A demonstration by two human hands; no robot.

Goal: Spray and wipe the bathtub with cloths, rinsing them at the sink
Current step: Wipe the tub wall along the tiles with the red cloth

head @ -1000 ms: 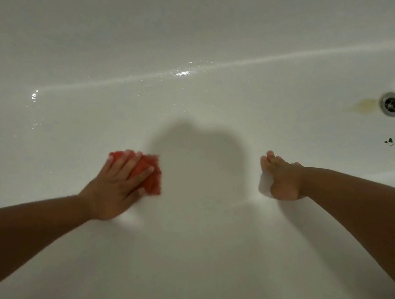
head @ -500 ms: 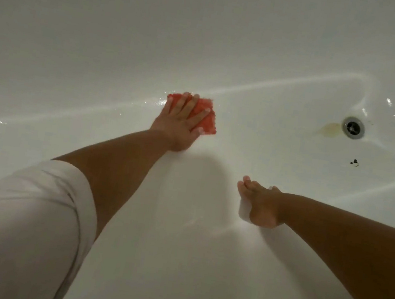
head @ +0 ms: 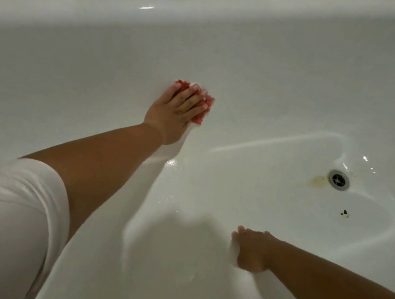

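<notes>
Apparently flat left hand (head: pixel 173 113) on cloth (head: pixel 200 117)

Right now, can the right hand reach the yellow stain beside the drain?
Probably yes: only bare tub floor lies between the right hand and the yellow stain by the drain.

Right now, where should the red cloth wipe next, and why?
Probably sweep the red cloth down toward the drain: the left hand presses it on the tub's far wall, while a yellowish stain and dark speck lie there.
</notes>
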